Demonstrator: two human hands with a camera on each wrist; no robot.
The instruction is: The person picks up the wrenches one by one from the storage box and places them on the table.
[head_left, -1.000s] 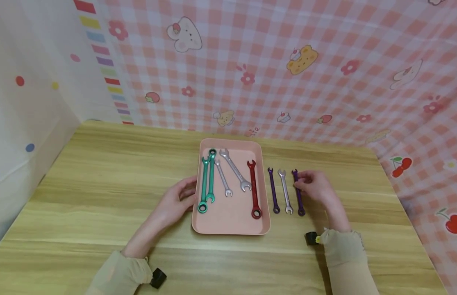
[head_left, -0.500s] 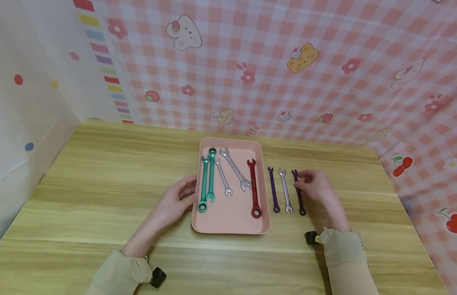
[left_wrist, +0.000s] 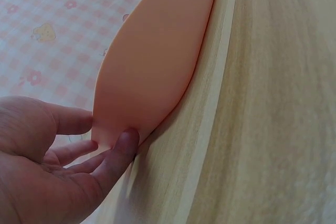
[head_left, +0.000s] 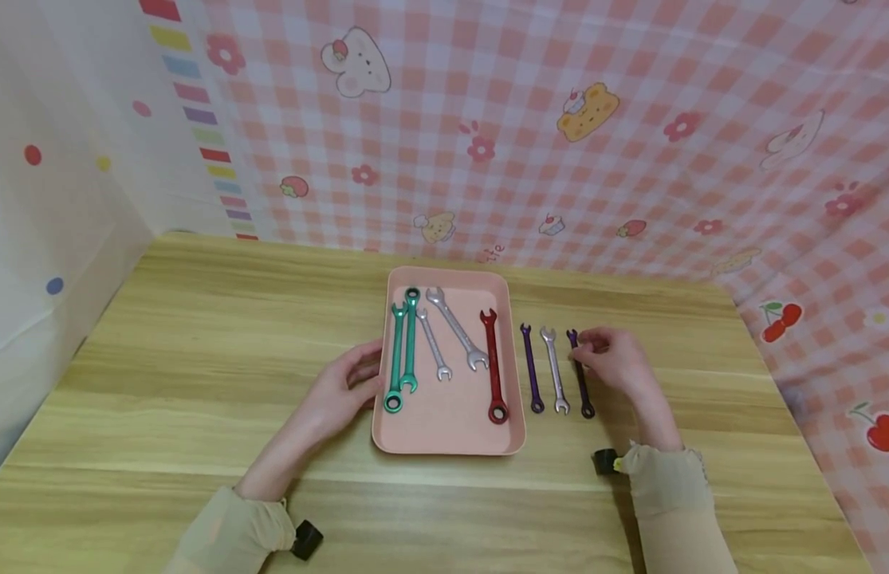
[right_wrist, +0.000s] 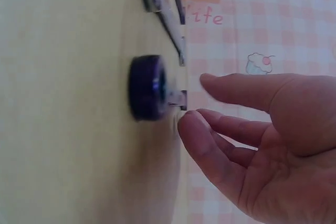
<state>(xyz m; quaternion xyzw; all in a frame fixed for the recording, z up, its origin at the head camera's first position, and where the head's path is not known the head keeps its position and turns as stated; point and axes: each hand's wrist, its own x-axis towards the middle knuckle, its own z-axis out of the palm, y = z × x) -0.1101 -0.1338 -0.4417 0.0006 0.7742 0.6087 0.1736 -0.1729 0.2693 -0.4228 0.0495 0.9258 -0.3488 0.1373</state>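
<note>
In the head view, a pink tray [head_left: 444, 434] holds two green wrenches [head_left: 397, 355], a small silver wrench [head_left: 434, 344], a larger silver wrench [head_left: 454, 323] and a red wrench [head_left: 493, 367]. My left hand [head_left: 340, 391] rests its thumb and fingertips against the tray's outer left wall, seen closely in the left wrist view. Right of the tray lie a purple wrench [head_left: 531, 367], a silver wrench [head_left: 555, 371] and a second purple wrench [head_left: 582, 383], side by side. Close over that second one hovers my right hand [head_left: 616, 359], thumb and fingers parted around nothing in the right wrist view.
Everything stands on a wood-grain table [head_left: 236, 319]. A pink checked cloth [head_left: 415, 135] hangs along its back and right side, and a white dotted cloth [head_left: 57, 215] on the left. Black wrist cameras, such as the left one [head_left: 307, 540], jut from both sleeves.
My right fingers have lifted slightly off the rightmost purple wrench, whose lower end has shifted a little to the right. The left hand and tray stay put.
</note>
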